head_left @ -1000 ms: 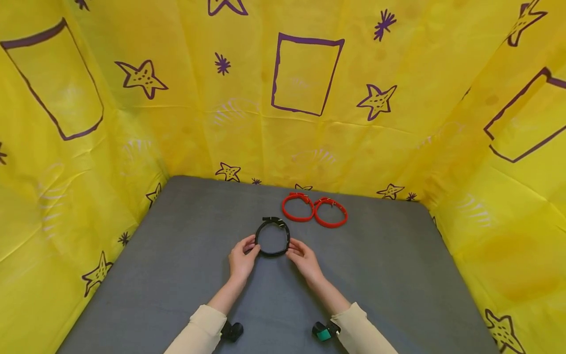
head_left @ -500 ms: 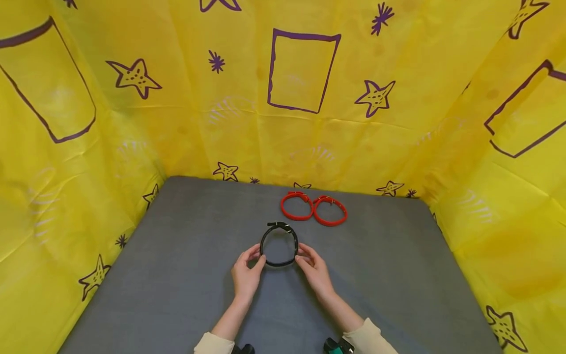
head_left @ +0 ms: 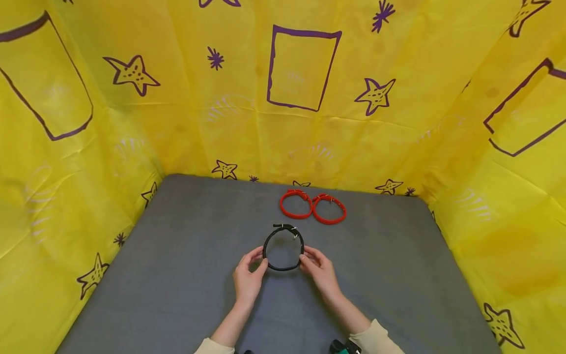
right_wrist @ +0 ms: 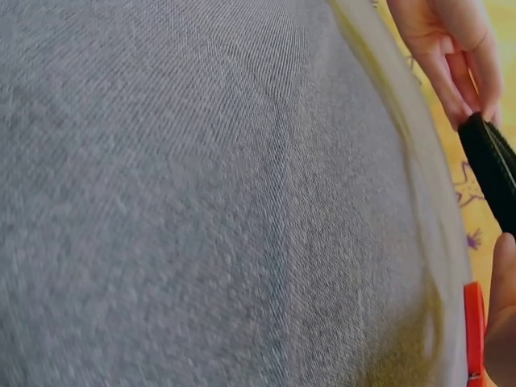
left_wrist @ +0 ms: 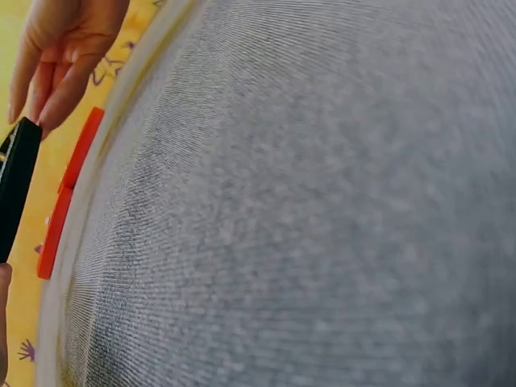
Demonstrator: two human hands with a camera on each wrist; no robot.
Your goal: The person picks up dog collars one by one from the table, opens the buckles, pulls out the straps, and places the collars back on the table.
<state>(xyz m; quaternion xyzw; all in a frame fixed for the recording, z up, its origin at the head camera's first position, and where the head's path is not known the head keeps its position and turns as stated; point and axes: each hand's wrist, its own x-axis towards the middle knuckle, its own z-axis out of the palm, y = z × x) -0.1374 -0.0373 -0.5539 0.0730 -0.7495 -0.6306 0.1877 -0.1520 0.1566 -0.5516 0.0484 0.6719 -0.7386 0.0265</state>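
A black buckled pet collar [head_left: 284, 269], closed into a ring, is held above the grey table. My left hand [head_left: 248, 281] pinches its left side between thumb and fingers. On the opposite side my right hand [head_left: 325, 276] pinches it likewise. The metal buckle and loose strap end point away from me. Seen edge-on in the left wrist view, the collar [left_wrist: 18, 185] spans between both hands; the right wrist view also has the collar [right_wrist: 490, 171] from the side. Beyond it lie two red collars, the left one [head_left: 297, 216] touching the right one [head_left: 329, 222].
The grey cloth-covered table [head_left: 185, 246] ends at the back against a yellow fabric wall [head_left: 247, 132] with purple drawings. Similar fabric hangs along the left and right sides. A black device [head_left: 345, 346] sits by the right sleeve [head_left: 376, 339].
Both hands have drawn the black collar toward me and slightly right, and it appears larger, nearer the head camera. The grips look the same. The red collars stay in place on the table.
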